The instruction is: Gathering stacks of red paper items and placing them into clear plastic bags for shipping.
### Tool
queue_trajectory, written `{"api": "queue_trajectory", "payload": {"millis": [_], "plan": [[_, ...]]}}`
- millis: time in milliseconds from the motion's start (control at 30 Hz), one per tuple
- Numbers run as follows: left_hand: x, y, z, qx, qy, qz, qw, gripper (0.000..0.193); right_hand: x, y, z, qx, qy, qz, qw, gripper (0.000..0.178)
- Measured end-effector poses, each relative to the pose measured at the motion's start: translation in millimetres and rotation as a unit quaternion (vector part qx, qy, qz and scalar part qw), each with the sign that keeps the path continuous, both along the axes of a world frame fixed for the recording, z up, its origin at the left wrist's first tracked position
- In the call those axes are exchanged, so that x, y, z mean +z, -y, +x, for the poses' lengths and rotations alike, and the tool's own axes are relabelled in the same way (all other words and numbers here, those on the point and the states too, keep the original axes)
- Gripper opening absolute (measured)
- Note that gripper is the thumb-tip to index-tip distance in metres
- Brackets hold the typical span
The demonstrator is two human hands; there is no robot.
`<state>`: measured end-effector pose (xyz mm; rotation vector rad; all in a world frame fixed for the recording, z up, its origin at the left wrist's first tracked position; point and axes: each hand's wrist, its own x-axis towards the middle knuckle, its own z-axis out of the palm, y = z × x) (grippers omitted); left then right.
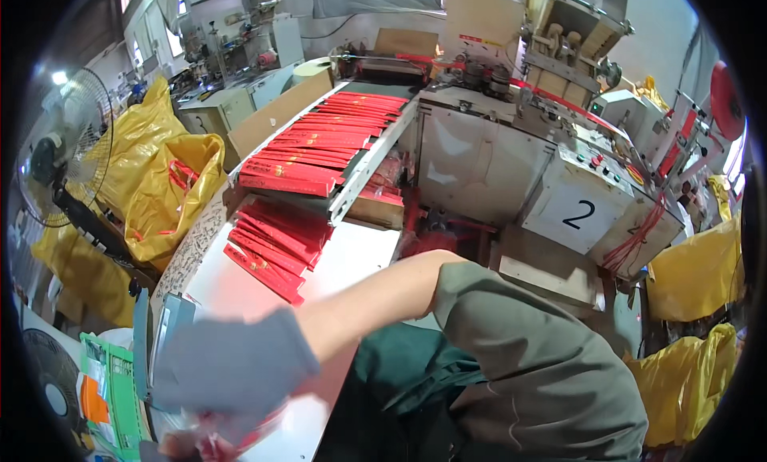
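Observation:
My right arm, in an olive sleeve pushed up to the elbow, reaches across to the lower left. My right hand (pixel 236 366) wears a grey glove and is smeared by motion; its fingers are hidden. Just below it is a blurred red bundle (pixel 220 444), partly in what looks like clear wrap; whether the hand grips it I cannot tell. At the bottom edge a bit of my left hand (pixel 174 446) seems to show beside that bundle, mostly cut off. Beyond, a fanned pile of flat red paper sleeves (pixel 276 242) lies on the white table (pixel 363 258).
A conveyor (pixel 351 192) carries a row of overlapping red sleeves from the machine (pixel 479 150). A control box (pixel 579 198) stands right. Yellow sacks (pixel 172 194) and a fan (pixel 64 146) are left; a green crate (pixel 116 390) is near left. More yellow bags (pixel 695 262) hang right.

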<state>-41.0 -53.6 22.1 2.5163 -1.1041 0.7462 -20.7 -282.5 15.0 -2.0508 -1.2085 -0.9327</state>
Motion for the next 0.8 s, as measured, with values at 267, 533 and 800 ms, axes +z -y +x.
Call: {"api": "queue_trajectory", "payload": {"millis": [267, 533, 800], "plan": [[-107.1, -14.5, 49.6, 0.02, -0.057, -0.195, 0.979, 0.028, -17.9, -60.1, 80.2, 0.014, -0.068, -0.042, 0.997, 0.017], [-168.2, 41.8, 132.2, 0.004, -0.578, -0.558, 0.595, 0.037, -126.1, -16.1, 303.8, -0.296, -0.281, 0.041, 0.912, 0.108], [-222.0, -12.1, 224.1, 0.055, -0.532, -0.667, 0.519, 0.046, -109.5, -76.7, 354.8, -0.173, -0.219, 0.024, 0.96, 0.06]]}}
